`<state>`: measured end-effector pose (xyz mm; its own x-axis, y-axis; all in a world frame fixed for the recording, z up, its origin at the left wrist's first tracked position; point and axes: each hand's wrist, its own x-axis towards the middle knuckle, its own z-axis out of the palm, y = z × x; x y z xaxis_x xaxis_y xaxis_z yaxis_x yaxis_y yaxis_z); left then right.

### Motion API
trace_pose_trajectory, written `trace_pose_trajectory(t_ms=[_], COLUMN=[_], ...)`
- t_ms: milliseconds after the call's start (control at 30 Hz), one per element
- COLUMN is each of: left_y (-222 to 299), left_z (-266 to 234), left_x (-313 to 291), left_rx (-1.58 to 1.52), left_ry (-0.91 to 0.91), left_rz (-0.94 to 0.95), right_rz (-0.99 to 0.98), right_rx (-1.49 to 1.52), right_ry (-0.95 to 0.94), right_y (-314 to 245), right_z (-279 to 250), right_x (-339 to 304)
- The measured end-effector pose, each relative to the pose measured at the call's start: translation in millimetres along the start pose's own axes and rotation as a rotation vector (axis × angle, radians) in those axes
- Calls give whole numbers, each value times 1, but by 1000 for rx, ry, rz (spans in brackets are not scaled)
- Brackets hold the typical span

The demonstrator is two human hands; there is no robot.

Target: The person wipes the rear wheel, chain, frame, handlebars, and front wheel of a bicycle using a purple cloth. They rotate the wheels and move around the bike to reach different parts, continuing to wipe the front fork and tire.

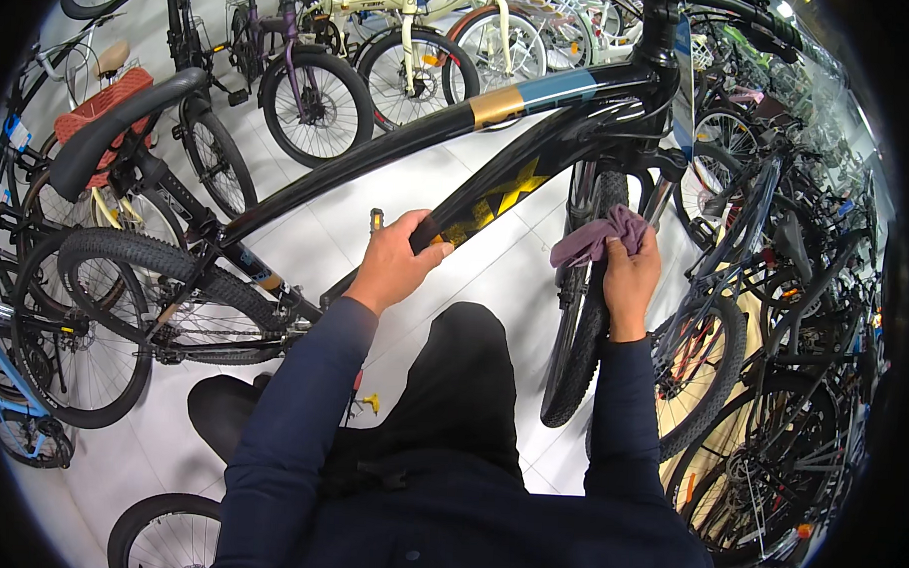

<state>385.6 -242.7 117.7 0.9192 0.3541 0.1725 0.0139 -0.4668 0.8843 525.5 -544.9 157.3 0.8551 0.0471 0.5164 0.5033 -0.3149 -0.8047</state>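
A black bicycle [379,146] with gold, blue and yellow patches on its frame stands across the view in front of me. My left hand [403,257] is wrapped round its down tube [508,181], thumb on the near side and fingers over the top. At the front wheel, my right hand [631,280] grips a bunched purple cloth [601,239]. The cloth lies against the fork and the tyre [577,363]; its contact with them is partly hidden by the hand. The saddle [119,132] is at the left, above the rear wheel [175,264].
Several parked bikes line the back, among them a purple one [306,99] and a cream one [408,42]. More bikes crowd the right side [770,425] and the left. A yellow-handled tool [370,402] lies on the white tiled floor [455,269] by my knee [467,355].
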Motion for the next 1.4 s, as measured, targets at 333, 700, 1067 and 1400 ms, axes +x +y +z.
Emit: trace_pose_trajectory(t_ms=[333,700,1067,1400], left_y=[47,95,83,80], left_z=[-8,13,20,20], left_x=[26,54,55,54], left_rx=[-93,33,101,126], left_ry=[-71,-27,13,20], left_rz=[-31,86,29,57], right_rz=[41,156,-533,-440], right_rx=[104,103,-403,-539], right_ry=[-9,247,72,352], right_y=[10,-36,-58,-67], right_z=[-1,-21,33,32], right_x=[-1,35,28,64])
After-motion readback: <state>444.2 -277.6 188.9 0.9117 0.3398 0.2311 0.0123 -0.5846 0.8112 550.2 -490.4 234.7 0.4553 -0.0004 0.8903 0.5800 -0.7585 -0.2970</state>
